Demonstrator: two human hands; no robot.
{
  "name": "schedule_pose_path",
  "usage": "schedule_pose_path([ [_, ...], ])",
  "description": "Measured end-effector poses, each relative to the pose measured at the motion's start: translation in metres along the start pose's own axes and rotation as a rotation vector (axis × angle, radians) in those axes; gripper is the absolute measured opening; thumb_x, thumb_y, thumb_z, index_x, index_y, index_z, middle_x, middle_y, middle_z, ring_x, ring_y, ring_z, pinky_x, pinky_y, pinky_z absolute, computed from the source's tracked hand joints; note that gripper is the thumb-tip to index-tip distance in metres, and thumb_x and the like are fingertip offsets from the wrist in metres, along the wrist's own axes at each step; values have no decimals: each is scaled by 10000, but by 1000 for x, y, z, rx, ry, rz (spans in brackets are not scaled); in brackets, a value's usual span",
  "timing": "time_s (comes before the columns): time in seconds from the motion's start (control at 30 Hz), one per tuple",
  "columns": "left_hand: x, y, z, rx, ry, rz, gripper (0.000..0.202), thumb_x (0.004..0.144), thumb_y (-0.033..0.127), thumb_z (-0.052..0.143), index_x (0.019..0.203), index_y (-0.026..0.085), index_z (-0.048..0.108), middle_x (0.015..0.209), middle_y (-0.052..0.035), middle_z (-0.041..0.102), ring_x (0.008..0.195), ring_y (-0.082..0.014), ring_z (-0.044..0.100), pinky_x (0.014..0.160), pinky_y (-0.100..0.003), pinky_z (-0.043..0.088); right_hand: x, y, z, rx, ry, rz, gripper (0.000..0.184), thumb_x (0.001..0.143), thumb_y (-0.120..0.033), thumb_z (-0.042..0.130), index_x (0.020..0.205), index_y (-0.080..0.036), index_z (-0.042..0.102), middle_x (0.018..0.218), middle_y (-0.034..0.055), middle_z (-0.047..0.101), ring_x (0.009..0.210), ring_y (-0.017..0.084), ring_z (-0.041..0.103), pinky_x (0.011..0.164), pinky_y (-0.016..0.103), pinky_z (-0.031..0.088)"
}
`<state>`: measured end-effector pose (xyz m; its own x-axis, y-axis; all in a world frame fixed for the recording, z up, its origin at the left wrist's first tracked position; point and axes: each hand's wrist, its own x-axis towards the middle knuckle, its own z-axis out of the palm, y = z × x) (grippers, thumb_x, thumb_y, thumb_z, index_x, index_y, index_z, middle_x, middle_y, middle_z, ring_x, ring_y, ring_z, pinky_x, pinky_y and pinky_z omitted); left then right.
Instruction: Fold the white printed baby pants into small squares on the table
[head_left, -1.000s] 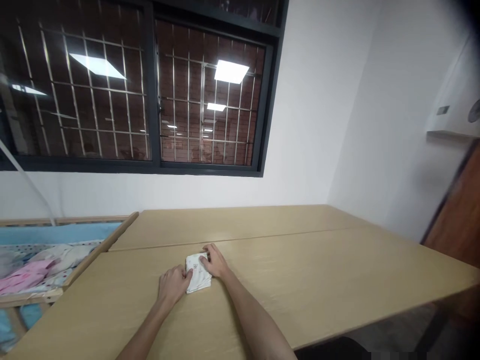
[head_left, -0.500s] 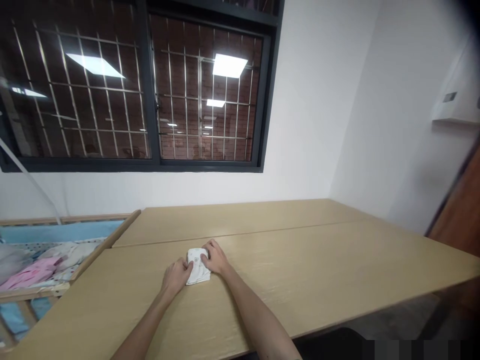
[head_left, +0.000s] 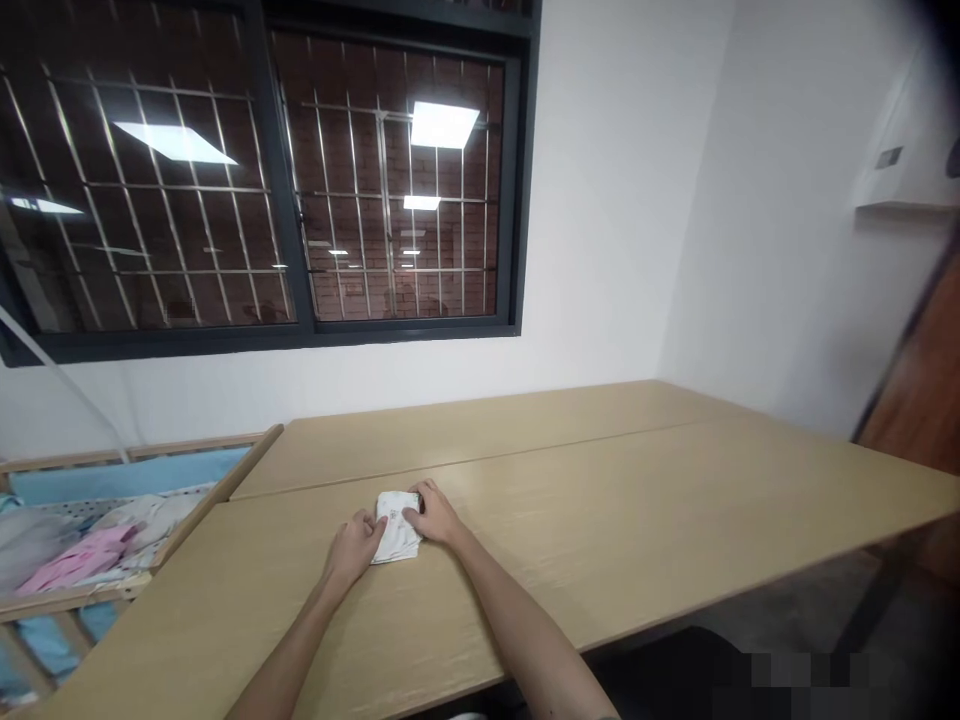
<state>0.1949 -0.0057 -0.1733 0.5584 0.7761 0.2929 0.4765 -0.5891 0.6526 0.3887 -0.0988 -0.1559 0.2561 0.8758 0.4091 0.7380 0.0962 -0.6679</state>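
A small folded white cloth [head_left: 397,540] with a little dark print lies on the wooden table [head_left: 637,520], its exact kind unclear. On its left edge, my left hand [head_left: 354,545] is closed, with the thumb on top and the fingers curled. My right hand [head_left: 436,515] pinches the right edge near the upper corner, thumb on the print side and fingers around the border. The undersides of the fingers are hidden.
Left of the table stands a wooden crib [head_left: 217,495] with blue padding, holding a pink cloth [head_left: 82,560] and pale fabrics. A barred window [head_left: 397,200] is in the white wall behind. A dark seat-like shape [head_left: 667,670] sits below the table's front edge.
The camera view has turned slightly, so the window and crib sit differently in the picture. Both hands stay at the cloth's edges, with barely any movement.
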Motion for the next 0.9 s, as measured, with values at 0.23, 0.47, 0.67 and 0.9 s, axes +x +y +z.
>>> schedule_pose_path([
  [0.23, -5, -12, -25, -101, -86, 105, 494, 829, 683, 511, 785, 199, 598, 618, 12, 592, 592, -166, 550, 579, -267, 363, -3, -8, 9, 177, 12, 77, 192, 787, -210, 687, 972, -159, 705, 1019, 62, 621, 860, 171, 586, 810, 301, 486],
  [0.47, -5, -16, -29, -129, -49, 111, 499, 822, 685, 524, 780, 195, 610, 569, 19, 572, 545, -161, 530, 555, -271, 356, -6, -12, 17, 298, 30, 135, 251, 739, -234, 717, 975, -160, 677, 935, 43, 678, 791, 167, 589, 722, 273, 479],
  [0.67, -6, -13, -37, -162, 5, 87, 533, 827, 701, 490, 826, 183, 616, 654, -26, 643, 608, -193, 591, 576, -285, 413, -7, -22, 15, 281, 32, 126, 179, 736, -253, 705, 883, -163, 660, 845, 18, 662, 745, 150, 559, 681, 251, 443],
  [0.9, -47, 0, -99, -169, 50, 62, 539, 822, 714, 523, 841, 184, 623, 776, -59, 687, 731, -230, 645, 643, -296, 485, -24, -87, 39, 406, -149, 217, 183, 727, -147, 676, 879, -153, 574, 740, -39, 566, 649, 97, 486, 578, 185, 357],
])
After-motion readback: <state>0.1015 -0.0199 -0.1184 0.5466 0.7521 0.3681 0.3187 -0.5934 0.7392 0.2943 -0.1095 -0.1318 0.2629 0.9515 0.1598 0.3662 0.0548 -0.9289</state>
